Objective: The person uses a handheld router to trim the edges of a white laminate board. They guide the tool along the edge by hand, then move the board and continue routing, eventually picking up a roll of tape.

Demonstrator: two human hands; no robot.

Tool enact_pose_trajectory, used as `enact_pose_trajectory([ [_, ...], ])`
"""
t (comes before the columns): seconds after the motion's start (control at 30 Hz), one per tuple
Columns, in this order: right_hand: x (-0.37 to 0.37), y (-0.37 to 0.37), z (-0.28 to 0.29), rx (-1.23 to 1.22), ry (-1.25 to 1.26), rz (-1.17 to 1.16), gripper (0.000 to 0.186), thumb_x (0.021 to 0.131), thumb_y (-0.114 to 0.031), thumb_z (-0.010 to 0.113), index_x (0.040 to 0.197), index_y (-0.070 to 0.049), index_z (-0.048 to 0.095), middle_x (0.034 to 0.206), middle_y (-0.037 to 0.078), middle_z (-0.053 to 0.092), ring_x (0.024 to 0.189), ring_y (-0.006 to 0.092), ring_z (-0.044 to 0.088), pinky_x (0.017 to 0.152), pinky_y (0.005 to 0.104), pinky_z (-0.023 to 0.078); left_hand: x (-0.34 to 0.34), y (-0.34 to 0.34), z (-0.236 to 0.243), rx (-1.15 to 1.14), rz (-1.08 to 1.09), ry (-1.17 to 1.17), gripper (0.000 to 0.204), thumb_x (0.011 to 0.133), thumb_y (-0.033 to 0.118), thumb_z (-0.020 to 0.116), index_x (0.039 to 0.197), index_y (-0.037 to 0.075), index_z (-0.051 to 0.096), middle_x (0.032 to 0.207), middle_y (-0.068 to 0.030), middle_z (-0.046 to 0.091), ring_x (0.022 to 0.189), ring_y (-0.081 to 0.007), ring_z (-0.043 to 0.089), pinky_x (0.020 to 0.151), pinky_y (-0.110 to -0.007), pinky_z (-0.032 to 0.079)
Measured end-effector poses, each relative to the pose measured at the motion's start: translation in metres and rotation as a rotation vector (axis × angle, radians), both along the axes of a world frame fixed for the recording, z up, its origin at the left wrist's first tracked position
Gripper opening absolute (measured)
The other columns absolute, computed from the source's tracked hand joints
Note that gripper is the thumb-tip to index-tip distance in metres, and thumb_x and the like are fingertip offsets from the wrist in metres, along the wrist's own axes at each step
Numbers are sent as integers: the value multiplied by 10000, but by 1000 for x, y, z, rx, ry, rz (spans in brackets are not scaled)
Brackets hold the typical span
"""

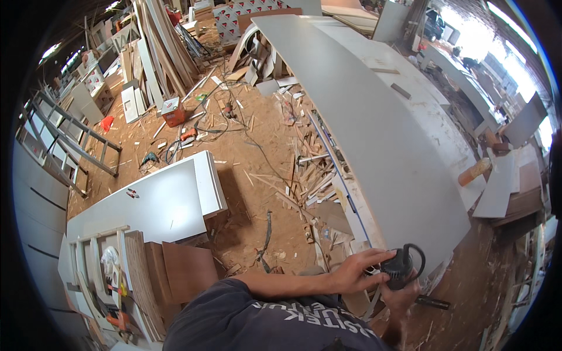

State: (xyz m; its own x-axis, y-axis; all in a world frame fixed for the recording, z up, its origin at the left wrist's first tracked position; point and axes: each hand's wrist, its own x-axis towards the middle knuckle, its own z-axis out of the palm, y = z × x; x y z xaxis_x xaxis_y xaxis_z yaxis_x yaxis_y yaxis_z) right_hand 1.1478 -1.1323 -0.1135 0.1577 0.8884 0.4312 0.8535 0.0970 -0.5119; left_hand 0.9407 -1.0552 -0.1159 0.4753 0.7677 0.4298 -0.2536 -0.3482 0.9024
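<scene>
At the lower right of the head view, a black corded power tool (398, 270) is held at the near end of a long grey panel (374, 117). My left hand (357, 272) grips the tool from the left, fingers reaching toward its top. Below it, my right hand (400, 297) also wraps round the tool, partly hidden by it. A blue strip (342, 187) runs along the panel's left side. A dark flat bar (432, 302) lies just right of my right hand.
A stack of white boards (134, 210) and wooden pieces (187, 269) are at the left. Cords, drills (149, 158), an orange box (173, 112) and offcuts litter the floor. A metal frame (99, 152) stands left. Leaning planks (146, 64) and more boards (494, 193) surround the workspace.
</scene>
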Motion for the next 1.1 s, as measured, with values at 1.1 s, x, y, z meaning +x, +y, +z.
enact_pose_trajectory([
  [1.1, -213, 445, -43, -327, 13, 185, 733, 573, -295, 847, 1206, -27, 594, 1031, 189, 694, 942, 403, 688, 814, 483, 559, -202, 384, -51, -580, 525, -27, 229, 989, 132, 684, 1167, -11, 710, 874, -19, 710, 775, -69, 634, 691, -231, 526],
])
